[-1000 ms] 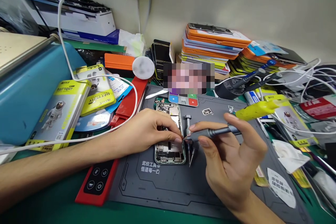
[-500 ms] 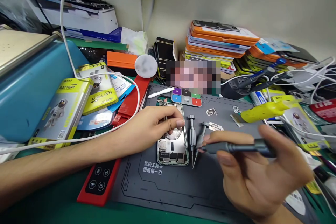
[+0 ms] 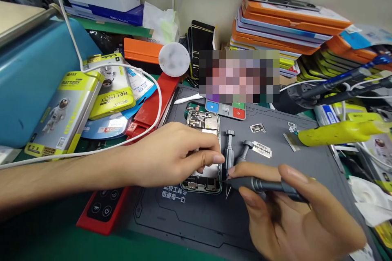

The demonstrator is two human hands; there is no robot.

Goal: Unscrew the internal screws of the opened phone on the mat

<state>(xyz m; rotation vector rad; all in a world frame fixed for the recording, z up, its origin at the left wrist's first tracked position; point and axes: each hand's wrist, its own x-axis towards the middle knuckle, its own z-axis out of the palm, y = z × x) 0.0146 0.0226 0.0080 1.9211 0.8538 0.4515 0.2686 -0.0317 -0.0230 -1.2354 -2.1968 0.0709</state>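
Observation:
An opened smartphone [image 3: 211, 124], its inner boards and metal parts showing, lies on the dark grey mat [image 3: 190, 218]. Curled over the phone's middle is my left hand [image 3: 180, 155], thumb and forefinger pressed together; anything between them is hidden. My right hand [image 3: 300, 212] grips a dark, slim-handled screwdriver [image 3: 260, 184] held nearly level. Its front end points left to the phone's lower right edge, and whether it touches cannot be made out. Between the phone and my right hand lie two grey screwdrivers, one upright in view [image 3: 229, 151] and one slanted [image 3: 245, 151], partly covered.
A razor blade [image 3: 262, 149] and a small metal part [image 3: 257, 128] lie right of the phone. Beyond are a coloured tray [image 3: 212, 107] and a yellow bottle [image 3: 333, 132]. A white cable [image 3: 101, 156] crosses near my left forearm. Battery packs [image 3: 65, 110] stand left; orange boxes [image 3: 294, 12] are stacked behind.
The view has moved closer and shifted. My left hand has slid down along the phone, baring its top. My right hand has brought the screwdriver's front end left, nearer the phone.

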